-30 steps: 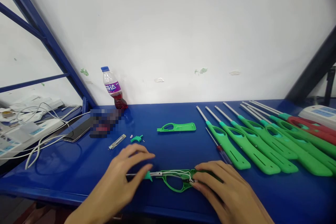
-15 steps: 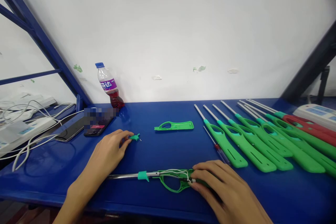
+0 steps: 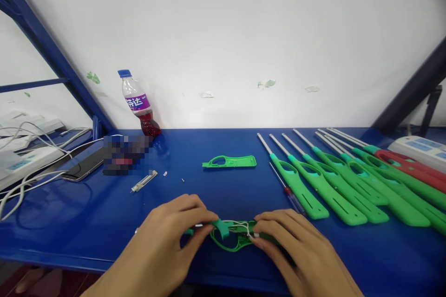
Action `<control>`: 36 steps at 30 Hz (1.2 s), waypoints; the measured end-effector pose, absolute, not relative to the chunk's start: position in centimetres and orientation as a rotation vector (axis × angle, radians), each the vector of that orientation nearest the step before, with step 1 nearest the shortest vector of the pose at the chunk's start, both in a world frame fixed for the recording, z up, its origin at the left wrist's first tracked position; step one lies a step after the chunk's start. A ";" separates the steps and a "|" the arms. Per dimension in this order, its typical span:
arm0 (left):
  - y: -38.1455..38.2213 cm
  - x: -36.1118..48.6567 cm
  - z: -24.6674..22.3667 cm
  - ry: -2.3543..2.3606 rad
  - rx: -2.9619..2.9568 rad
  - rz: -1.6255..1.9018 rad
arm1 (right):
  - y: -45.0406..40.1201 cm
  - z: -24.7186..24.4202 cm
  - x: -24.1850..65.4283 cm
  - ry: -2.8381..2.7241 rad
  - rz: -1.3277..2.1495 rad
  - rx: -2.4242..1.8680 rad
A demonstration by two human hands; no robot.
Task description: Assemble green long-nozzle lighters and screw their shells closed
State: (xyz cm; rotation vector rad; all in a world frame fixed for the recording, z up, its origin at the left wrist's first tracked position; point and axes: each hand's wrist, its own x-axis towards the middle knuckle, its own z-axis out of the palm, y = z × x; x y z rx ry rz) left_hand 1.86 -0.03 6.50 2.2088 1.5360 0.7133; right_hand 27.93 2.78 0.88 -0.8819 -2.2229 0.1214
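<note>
Near the front edge of the blue table lies an opened green lighter body (image 3: 232, 247) with white wires inside. My left hand (image 3: 170, 232) pinches a small teal trigger piece (image 3: 222, 228) over the body's finger loop. My right hand (image 3: 292, 246) grips the wide end of the body, fingertips beside the wires. Most of the metal tube is hidden behind my left hand. A separate green half shell (image 3: 230, 162) lies flat farther back.
Assembled green lighters (image 3: 336, 195) and a red one (image 3: 411, 164) lie at the right, with a screwdriver (image 3: 292, 197) beside them. Behind left stand a bottle (image 3: 139, 104), a phone (image 3: 85, 164) and white cables (image 3: 24, 183). A small clear part (image 3: 144, 181) lies mid-left.
My left hand has moved right and toward me, bringing the teal piece over the green body. The small clear part it had covered now shows. My right hand stays on the body.
</note>
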 end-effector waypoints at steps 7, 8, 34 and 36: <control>-0.4 3.3 4.9 1.543 2.290 0.576 | 2.7 0.8 28.2 -2.242 0.100 -0.897; -0.4 3.3 4.8 1.542 2.305 0.570 | 2.7 0.8 28.2 -2.247 0.098 -0.901; -0.2 4.1 4.5 1.487 2.381 0.617 | 2.6 1.1 28.3 -2.216 0.210 -0.887; -0.2 4.1 4.4 1.473 2.395 0.631 | 2.6 1.1 28.4 -2.215 0.243 -0.876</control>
